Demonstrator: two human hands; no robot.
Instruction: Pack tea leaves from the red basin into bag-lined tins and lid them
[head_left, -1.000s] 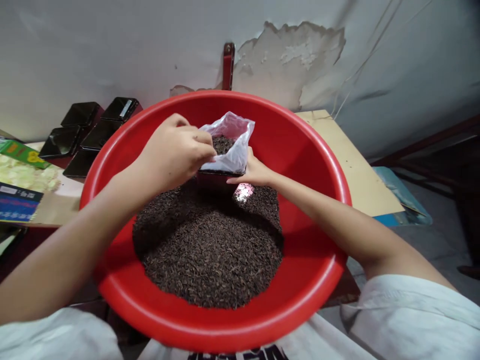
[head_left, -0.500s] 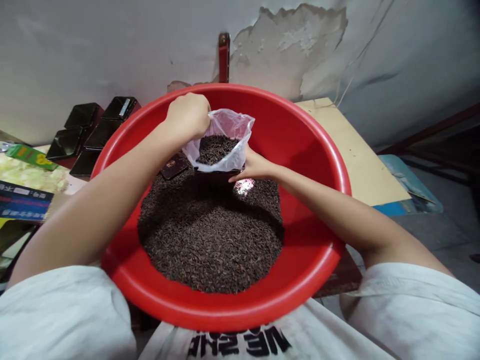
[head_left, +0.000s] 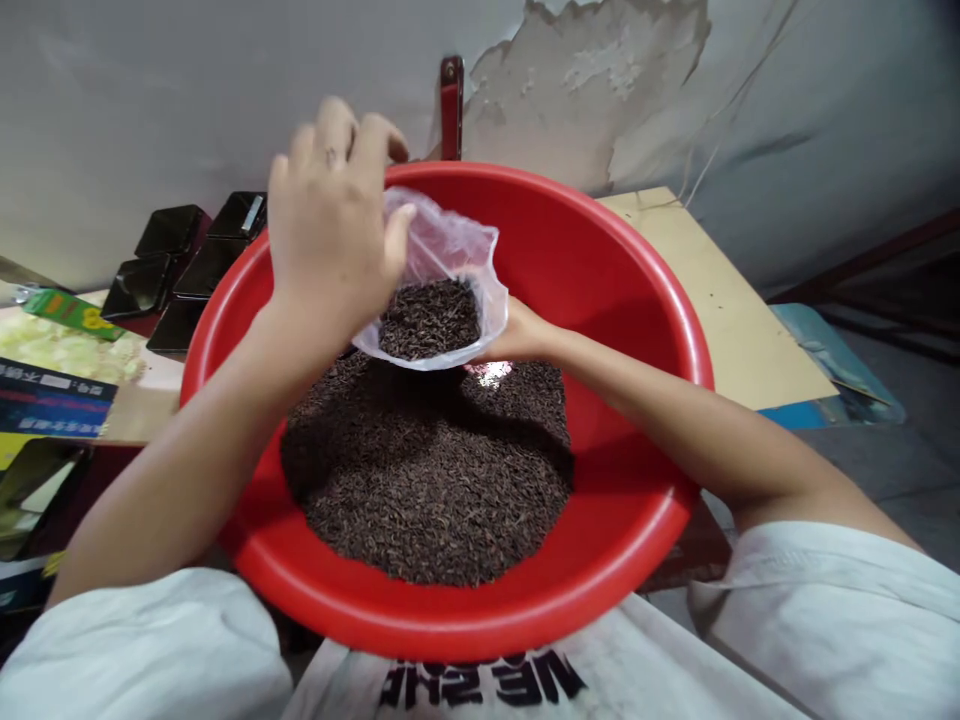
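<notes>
A clear plastic bag [head_left: 457, 240] stands with its mouth spread wide over the basin, part filled with dark loose tea leaves [head_left: 431, 318]. My right hand [head_left: 519, 332] grips it from the right side, most of its fingers hidden behind the bag. Whatever is under the bag's rim is in shadow. My left hand [head_left: 330, 225] is raised at the bag's left edge, fingers apart, the thumb close to the plastic; whether it touches I cannot tell. Below both hands, a heap of the same tea [head_left: 435, 490] covers the bottom of a big red basin [head_left: 480, 628].
Several dark glossy boxes [head_left: 169, 232] stand left of the basin by the wall. A green packet [head_left: 75, 312] and another dark box [head_left: 45, 490] lie nearer on the left. A tan board [head_left: 739, 300] is at the right. A shiny reflective piece [head_left: 491, 373] shows on the tea.
My left hand has let go of the bag's rim, opened and risen up and to the left. The bag has shifted slightly left and nearer, with my right hand still on it.
</notes>
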